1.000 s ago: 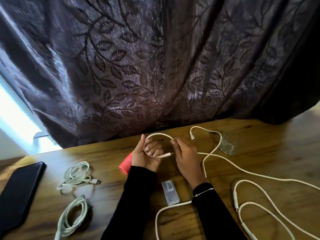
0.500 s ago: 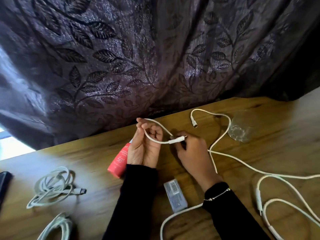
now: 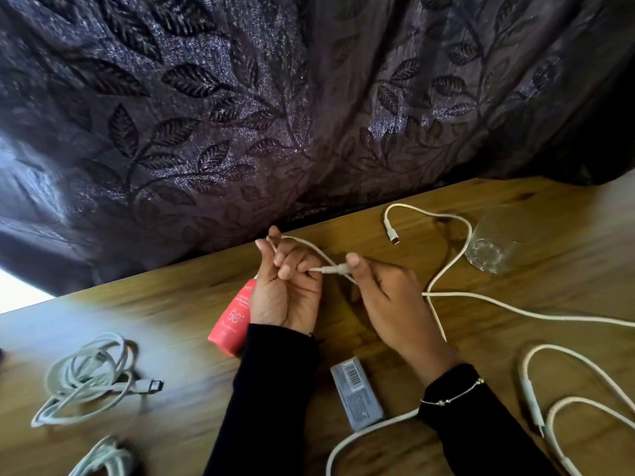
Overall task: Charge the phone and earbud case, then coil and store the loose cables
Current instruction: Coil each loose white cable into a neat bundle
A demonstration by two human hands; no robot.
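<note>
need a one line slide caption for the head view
Both hands, left hand and right hand, loop a white cable above a wooden table strewn with coiled cables.

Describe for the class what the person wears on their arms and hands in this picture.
Both arms wear long black sleeves, the left sleeve and the right sleeve reaching to the wrists. The left hand and right hand are bare, no gloves or rings visible. A thin chain bracelet with small beads circles the right wrist.
</note>
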